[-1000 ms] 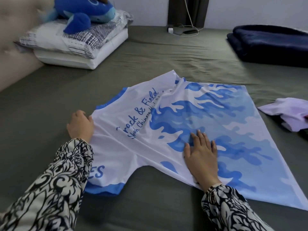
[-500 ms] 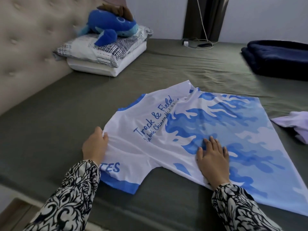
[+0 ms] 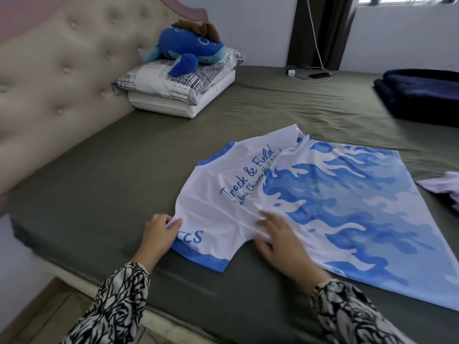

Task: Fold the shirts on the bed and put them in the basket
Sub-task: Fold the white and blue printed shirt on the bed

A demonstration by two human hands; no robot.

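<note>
Room: a bedroom with pale walls, a dark curtain (image 3: 320,31) at the far side and a white cable (image 3: 314,33) hanging down in front of it to a charger and a dark device on the mattress.
Bed: the bed (image 3: 104,189) wears a smooth olive-grey fitted sheet, lightly wrinkled toward the far side; a cream tufted headboard (image 3: 62,70) with button dimples runs along the left.
Shirt: the sports shirt (image 3: 323,194) lies spread flat near the front edge, of thin slick fabric, white at the shoulders and turning to blue flame-like camouflage, with blue sleeve trim and script reading "Track & Field".
Left hand: the left hand (image 3: 159,237) pinches the shoulder edge of the near sleeve between thumb and fingers.
Right hand: the right hand (image 3: 280,240) lies with its fingers over the cloth at the armpit, thumb at the edge below; whether it grips the cloth cannot be told.
Sleeves: both arms are in black-and-white patterned sleeves (image 3: 116,304).
Around: a blue plush toy (image 3: 188,49) sits on two stacked pillows (image 3: 178,90); a folded navy blanket (image 3: 419,95) lies far right; a lilac garment (image 3: 444,187) lies just beside the shirt's hem.
Changed: the right hand has slid from the blue print toward the armpit; the left stays at the shoulder.
</note>
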